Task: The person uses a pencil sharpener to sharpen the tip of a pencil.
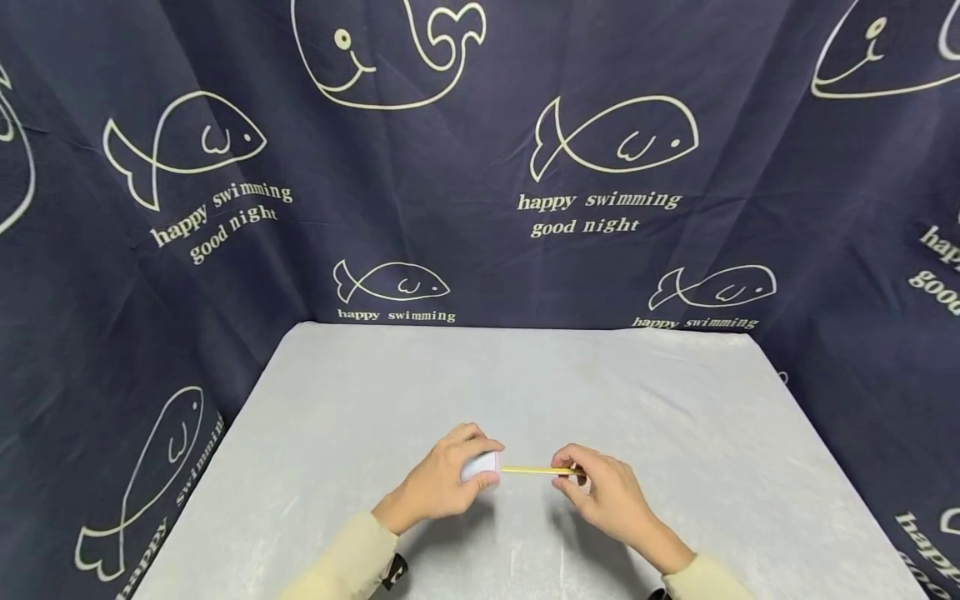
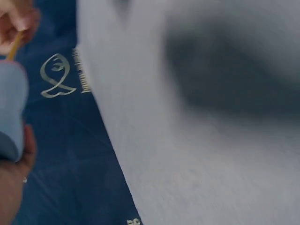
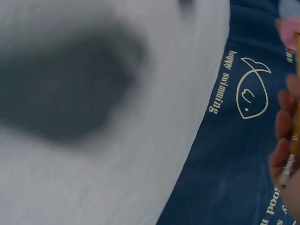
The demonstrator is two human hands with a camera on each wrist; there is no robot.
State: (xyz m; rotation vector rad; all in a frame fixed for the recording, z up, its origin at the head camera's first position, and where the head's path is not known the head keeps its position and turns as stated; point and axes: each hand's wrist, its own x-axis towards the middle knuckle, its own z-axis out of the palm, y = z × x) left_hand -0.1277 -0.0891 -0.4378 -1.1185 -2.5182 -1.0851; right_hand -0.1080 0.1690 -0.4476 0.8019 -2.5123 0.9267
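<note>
My left hand (image 1: 442,483) grips a light blue pencil sharpener (image 1: 478,465) with a pink end face, thumb on the near side and fingers over the far side. A yellow pencil (image 1: 528,470) runs level from that pink face to my right hand (image 1: 613,497), which pinches it near its eraser end. Whether the pencil's tip sits inside the sharpener or only meets the face cannot be told. In the left wrist view the sharpener (image 2: 10,93) shows a rounded, waisted body. The right wrist view has the pencil (image 3: 294,145) at its right edge, with a metal band and pale eraser.
Both hands are above a table with a pale grey cloth (image 1: 525,383), casting shadows on it. A dark blue curtain (image 1: 480,225) printed with fish and lettering hangs behind the table and along both sides.
</note>
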